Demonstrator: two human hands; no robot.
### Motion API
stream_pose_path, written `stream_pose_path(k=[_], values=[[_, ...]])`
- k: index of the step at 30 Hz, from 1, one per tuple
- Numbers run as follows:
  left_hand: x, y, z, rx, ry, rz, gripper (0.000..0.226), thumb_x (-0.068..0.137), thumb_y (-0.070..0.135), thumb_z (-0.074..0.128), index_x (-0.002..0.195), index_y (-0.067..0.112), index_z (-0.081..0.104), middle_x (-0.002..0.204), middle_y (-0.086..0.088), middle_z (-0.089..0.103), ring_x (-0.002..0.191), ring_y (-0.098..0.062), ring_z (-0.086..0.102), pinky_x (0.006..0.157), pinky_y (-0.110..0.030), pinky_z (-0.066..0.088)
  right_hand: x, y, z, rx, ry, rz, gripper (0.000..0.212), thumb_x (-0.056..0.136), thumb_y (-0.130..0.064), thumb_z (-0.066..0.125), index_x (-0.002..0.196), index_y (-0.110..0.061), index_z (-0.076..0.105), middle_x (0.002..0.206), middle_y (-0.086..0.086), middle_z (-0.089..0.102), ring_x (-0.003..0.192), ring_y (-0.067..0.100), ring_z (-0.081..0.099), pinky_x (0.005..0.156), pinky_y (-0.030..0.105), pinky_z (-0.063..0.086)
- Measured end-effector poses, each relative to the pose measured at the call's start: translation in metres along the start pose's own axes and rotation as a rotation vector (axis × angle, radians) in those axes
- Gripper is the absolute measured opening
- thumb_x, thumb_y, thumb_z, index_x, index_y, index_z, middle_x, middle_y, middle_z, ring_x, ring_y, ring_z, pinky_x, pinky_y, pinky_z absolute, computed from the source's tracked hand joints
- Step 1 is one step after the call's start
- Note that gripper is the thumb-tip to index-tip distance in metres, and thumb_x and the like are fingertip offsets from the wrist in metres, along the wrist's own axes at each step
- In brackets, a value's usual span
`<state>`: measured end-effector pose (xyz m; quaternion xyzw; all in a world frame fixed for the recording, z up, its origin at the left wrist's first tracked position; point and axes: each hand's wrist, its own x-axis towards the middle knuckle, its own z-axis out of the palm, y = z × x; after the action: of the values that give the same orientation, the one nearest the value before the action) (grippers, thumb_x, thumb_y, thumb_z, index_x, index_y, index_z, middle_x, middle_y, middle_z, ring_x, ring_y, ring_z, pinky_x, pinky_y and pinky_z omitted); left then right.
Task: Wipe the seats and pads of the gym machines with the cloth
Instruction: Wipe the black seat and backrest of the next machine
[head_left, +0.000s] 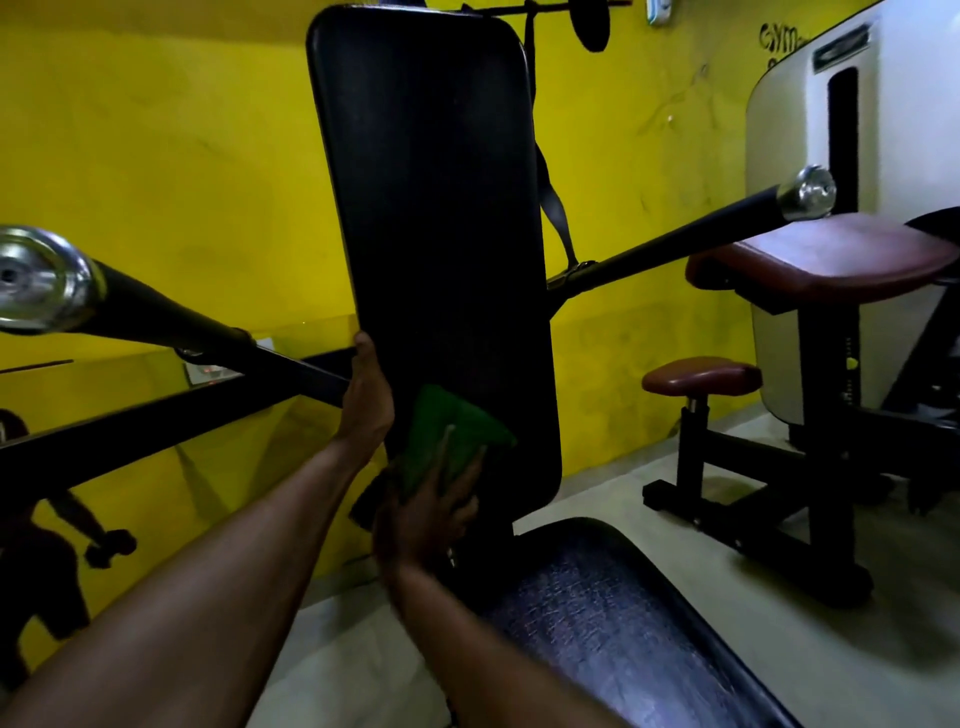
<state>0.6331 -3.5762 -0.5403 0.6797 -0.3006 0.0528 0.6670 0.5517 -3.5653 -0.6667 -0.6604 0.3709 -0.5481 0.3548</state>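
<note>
A tall black back pad (431, 208) stands upright in front of me, with the black seat (613, 623) of the same machine below it at the bottom. My left hand (366, 400) grips the pad's left edge, fingers hidden behind it. My right hand (431, 514) presses a green cloth (441, 436) flat against the lower part of the pad, fingers spread over the cloth.
Two black handle bars with chrome ends (36, 280) (808, 192) jut out left and right of the pad. A second machine with a maroon pad (826, 260) and a small maroon seat (701, 374) stands at the right. Yellow wall (156, 156) behind, grey floor (597, 488) below.
</note>
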Motion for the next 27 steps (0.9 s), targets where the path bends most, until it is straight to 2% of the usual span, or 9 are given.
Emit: stream_pose_path(k=[5,8,11,14,16,20,23,25,27], values=[[0.031,-0.023,-0.003,0.038,-0.016,-0.014,0.094,0.069,0.101,0.014,0.141,0.051,0.046,0.145,0.003,0.055,0.134,-0.024,0.051,0.115,-0.053,0.033,0.03,-0.006,0.001,0.085,0.061,0.087,0.073,0.089,-0.07,0.041,0.157,-0.047,0.028,0.168,0.006,0.021,0.122,0.045,0.047,0.096,0.056,0.046],[-0.012,0.018,-0.005,0.029,-0.094,-0.037,0.114,0.062,0.104,0.015,0.154,0.038,0.029,0.16,0.006,0.033,0.147,-0.018,0.032,0.122,-0.045,0.024,0.085,-0.004,-0.014,0.157,0.148,0.276,0.071,0.095,-0.074,0.034,0.158,-0.049,0.015,0.169,0.008,0.017,0.13,0.046,0.039,0.105,0.052,0.036],[-0.008,0.014,-0.005,0.029,-0.14,-0.028,0.122,0.058,0.106,0.018,0.157,0.034,0.022,0.163,0.006,0.026,0.15,-0.016,0.025,0.123,-0.046,0.022,0.101,-0.017,-0.025,0.268,0.014,0.448,0.072,0.095,-0.076,0.026,0.16,-0.046,0.017,0.171,0.004,0.005,0.142,0.042,0.025,0.114,0.053,0.024],[0.016,-0.01,-0.007,-0.037,-0.152,-0.018,0.1,0.071,0.099,0.023,0.14,0.035,0.055,0.138,-0.004,0.061,0.129,-0.026,0.056,0.112,-0.052,0.04,0.054,-0.031,-0.022,0.089,-0.005,-0.006,0.073,0.092,-0.073,0.023,0.159,-0.045,0.022,0.172,0.004,0.001,0.142,0.045,0.027,0.112,0.056,0.027],[-0.014,0.019,-0.007,-0.062,-0.165,0.003,0.086,0.089,0.081,0.022,0.135,0.02,0.061,0.126,-0.009,0.068,0.118,-0.026,0.065,0.099,-0.042,0.053,0.038,-0.022,-0.018,-0.041,-0.039,-0.338,0.071,0.091,-0.068,0.032,0.159,-0.048,0.021,0.172,0.002,0.001,0.139,0.044,0.03,0.108,0.054,0.032],[-0.045,0.049,-0.002,-0.12,-0.255,0.03,0.067,0.103,0.056,0.011,0.13,0.018,0.06,0.111,0.002,0.073,0.107,-0.013,0.069,0.078,-0.02,0.056,0.101,-0.014,-0.046,0.133,-0.053,-0.039,0.067,0.093,-0.074,0.028,0.154,-0.059,0.002,0.171,-0.006,-0.008,0.145,0.041,0.021,0.114,0.055,0.025],[-0.023,0.028,-0.007,-0.107,-0.235,0.009,0.094,0.085,0.085,0.025,0.145,0.016,0.049,0.139,-0.013,0.058,0.128,-0.028,0.056,0.103,-0.042,0.049,0.148,-0.026,-0.067,0.239,-0.038,0.2,0.067,0.098,-0.071,0.032,0.158,-0.052,0.007,0.171,-0.004,-0.007,0.143,0.04,0.023,0.114,0.052,0.025],[-0.021,0.031,-0.01,-0.112,-0.224,-0.011,0.092,0.085,0.083,0.025,0.143,0.016,0.051,0.141,-0.016,0.057,0.12,-0.022,0.062,0.1,-0.04,0.052,0.148,-0.041,-0.07,0.206,-0.094,0.16,0.068,0.099,-0.07,0.031,0.16,-0.047,0.012,0.171,-0.002,-0.008,0.146,0.041,0.018,0.116,0.053,0.022],[-0.038,0.049,-0.007,-0.125,-0.268,-0.001,0.07,0.099,0.063,0.017,0.132,0.016,0.057,0.125,-0.008,0.067,0.096,-0.01,0.069,0.077,-0.022,0.057,0.123,-0.045,-0.065,0.033,-0.137,-0.12,0.071,0.096,-0.074,0.027,0.16,-0.045,0.018,0.17,0.0,-0.011,0.148,0.045,0.012,0.117,0.057,0.021]])
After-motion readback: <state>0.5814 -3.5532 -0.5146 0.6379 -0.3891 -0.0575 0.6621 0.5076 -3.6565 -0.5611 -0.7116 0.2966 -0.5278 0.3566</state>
